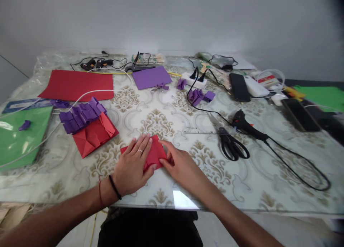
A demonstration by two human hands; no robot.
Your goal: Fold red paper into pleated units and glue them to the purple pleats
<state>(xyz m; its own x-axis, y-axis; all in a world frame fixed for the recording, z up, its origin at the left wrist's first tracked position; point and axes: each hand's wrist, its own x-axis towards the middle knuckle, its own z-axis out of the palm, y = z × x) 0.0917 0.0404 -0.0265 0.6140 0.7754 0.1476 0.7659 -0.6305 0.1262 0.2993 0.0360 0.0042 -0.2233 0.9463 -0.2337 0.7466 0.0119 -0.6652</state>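
Red folded paper lies on the table — the left hand, extended flat, rests on it, probably for steadiness; the right hand, half-curled, touches its right edge — whether pinching, I cannot tell.

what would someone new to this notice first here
Probably the folded red paper front and center, with the left hand flat on it and the right hand at its right edge. Next, the pleated purple paper against another red folded piece to the left. On the right, black-handled scissors lie beside a black glue gun.
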